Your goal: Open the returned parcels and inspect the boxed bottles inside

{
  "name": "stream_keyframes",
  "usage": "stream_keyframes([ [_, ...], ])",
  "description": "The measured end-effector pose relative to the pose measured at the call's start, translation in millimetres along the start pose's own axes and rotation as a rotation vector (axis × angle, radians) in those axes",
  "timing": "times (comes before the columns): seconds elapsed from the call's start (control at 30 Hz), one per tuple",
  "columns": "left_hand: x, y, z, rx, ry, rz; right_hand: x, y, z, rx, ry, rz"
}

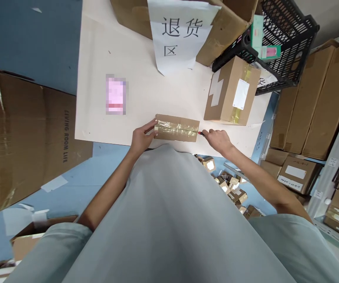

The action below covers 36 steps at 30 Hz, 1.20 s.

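A narrow cardboard box [177,136] lies on the white table near its front edge, with shiny yellowish tape along its top. My left hand [142,137] grips the box's left end, thumb and fingers around the corner. At the opposite end, my right hand [218,140] is closed around a small red-and-black cutter [200,133]. The cutter's tip is at the right end of the taped seam; the blade itself is too small to make out. Left of the box, farther back, a pink item [116,95] lies on the table, blurred by pixelation.
A taped carton [227,92] with white labels stands at the right. Behind are a large box [210,51] bearing a paper sign [181,39] and a black crate [290,51] with small packages. Big cartons [24,137] flank the table's left; shelving [331,165] stands right. Parcels [231,184] lie below.
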<state>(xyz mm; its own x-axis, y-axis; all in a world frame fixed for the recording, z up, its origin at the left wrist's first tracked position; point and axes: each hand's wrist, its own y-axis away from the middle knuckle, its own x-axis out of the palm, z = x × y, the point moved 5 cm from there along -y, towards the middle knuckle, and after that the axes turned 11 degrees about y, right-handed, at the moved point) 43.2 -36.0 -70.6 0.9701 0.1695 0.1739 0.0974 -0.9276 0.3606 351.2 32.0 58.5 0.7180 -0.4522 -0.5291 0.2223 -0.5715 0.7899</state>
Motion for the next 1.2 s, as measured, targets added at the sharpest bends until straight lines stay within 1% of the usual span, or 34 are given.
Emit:
stream_keyframes([
  [0.13, 4.3, -0.5, -4.6, -0.031, -0.044, -0.010, 29.0, -6.0, -11.8, 0.000, -0.054, -0.081],
  [0.27, 5.1, -2.0, -7.7, -0.047, -0.069, -0.016, 55.9, -20.3, -14.3, -0.044, -0.204, -0.202],
  [0.4, 4.6, -1.5, -9.2, -0.075, -0.088, -0.018, 83.7, -37.3, -3.9, -0.022, -0.404, -0.320],
  [0.53, 4.1, -1.1, -6.8, -0.110, -0.114, -0.040, 104.3, -49.6, 10.5, -0.001, -0.634, -0.404],
  [0.67, -5.2, -0.6, -2.5, -0.117, -0.140, -0.092, 124.6, -50.6, 15.3, 0.000, -0.881, -0.478],
  [0.73, -13.9, 0.4, -1.9, -0.117, -0.152, -0.117, 136.1, -51.0, 17.4, 0.048, -1.005, -0.473],
  [0.8, -23.2, 1.6, -3.3, -0.118, -0.169, -0.137, 144.1, -53.3, 24.6, 0.115, -1.123, -0.440],
  [0.83, -27.6, 1.9, -4.7, -0.118, -0.182, -0.145, 144.9, -54.8, 30.6, 0.138, -1.183, -0.428],
  [0.9, -35.1, 1.9, -8.8, -0.108, -0.218, -0.160, 138.8, -58.0, 46.4, 0.143, -1.302, -0.421],
  [1.03, -48.1, -0.7, -19.8, -0.038, -0.362, -0.191, 108.4, -57.2, 75.3, 0.123, -1.437, -0.441],
  [1.13, -57.9, -4.3, -22.4, 0.017, -0.481, -0.207, 84.7, -47.2, 82.0, 0.129, -1.479, -0.472],
  [1.2, -60.1, -7.8, -17.5, 0.037, -0.511, -0.190, 70.6, -37.2, 80.2, 0.123, -1.473, -0.480],
])
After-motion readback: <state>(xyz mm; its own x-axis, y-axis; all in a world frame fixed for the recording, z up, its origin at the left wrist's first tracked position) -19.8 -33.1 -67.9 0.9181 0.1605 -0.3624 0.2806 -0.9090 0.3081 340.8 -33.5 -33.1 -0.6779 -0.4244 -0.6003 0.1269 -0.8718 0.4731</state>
